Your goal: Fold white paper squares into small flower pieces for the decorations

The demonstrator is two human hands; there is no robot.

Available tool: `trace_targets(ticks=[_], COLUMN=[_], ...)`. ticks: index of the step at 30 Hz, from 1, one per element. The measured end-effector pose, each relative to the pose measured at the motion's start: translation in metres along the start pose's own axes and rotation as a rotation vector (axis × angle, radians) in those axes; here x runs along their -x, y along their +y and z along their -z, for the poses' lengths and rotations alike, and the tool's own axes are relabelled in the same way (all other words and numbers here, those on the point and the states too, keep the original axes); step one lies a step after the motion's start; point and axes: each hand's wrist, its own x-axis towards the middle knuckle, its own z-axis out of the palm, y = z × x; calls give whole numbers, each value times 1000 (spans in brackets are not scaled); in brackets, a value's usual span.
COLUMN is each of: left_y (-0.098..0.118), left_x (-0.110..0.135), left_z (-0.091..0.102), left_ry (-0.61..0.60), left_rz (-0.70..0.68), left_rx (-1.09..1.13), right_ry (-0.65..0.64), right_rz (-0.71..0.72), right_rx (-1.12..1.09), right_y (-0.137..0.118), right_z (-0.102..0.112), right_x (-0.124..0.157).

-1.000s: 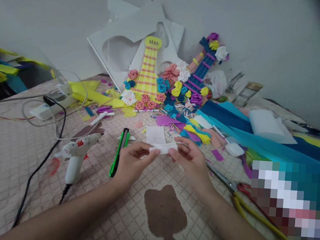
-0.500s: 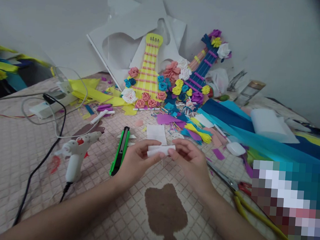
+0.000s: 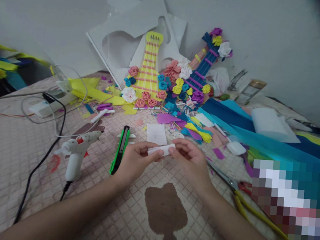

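A small folded strip of white paper [image 3: 162, 149] is pinched between my two hands above the table. My left hand [image 3: 135, 161] grips its left end between thumb and fingers. At the right end, my right hand [image 3: 191, 161] holds it the same way. Just beyond lies a flat white paper piece [image 3: 157, 133] with a crease across it. A green box cutter [image 3: 120, 150] rests beside my left hand. To the left stands a white glue gun [image 3: 78, 154] with a black cord.
A yellow paper guitar [image 3: 149, 68] and a blue one [image 3: 204, 70], both with paper flowers, lean at the back. Scissors with yellow handles [image 3: 252, 210] lie right. Coloured paper scraps [image 3: 171, 119] and blue crepe paper [image 3: 228, 115] cover the far side. A power strip [image 3: 51, 103] sits left.
The white paper strip has been pressed narrower, and its right end tilts up slightly more. Both hands stay in nearly the same place.
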Motion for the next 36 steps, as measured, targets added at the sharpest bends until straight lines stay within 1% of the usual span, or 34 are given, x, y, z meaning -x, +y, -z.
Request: trace_targets(ticks=[3, 7, 17, 22, 24, 29, 36], left_y=[-2, -2, 1, 1, 0, -1, 2], left_x=[1, 2, 1, 1, 1, 1, 2], left_z=[1, 1, -1, 0, 0, 0, 0], left_ry=[-25, -48, -20, 2, 5, 17, -16], left_rz=[-28, 5, 64, 40, 14, -23, 33], left_rx=[-78, -53, 0, -33, -43, -68, -43], right_ry=[6, 13, 7, 7, -8, -98, -67], right_rz=[9, 7, 9, 1, -17, -118, -114], right_rx=[19, 27, 31, 48, 37, -7, 27], right_y=[0, -1, -1, -2, -2, -1, 1], right_z=[0, 0, 0, 0, -1, -2, -1], right_x=[0, 0, 0, 0, 0, 1, 1])
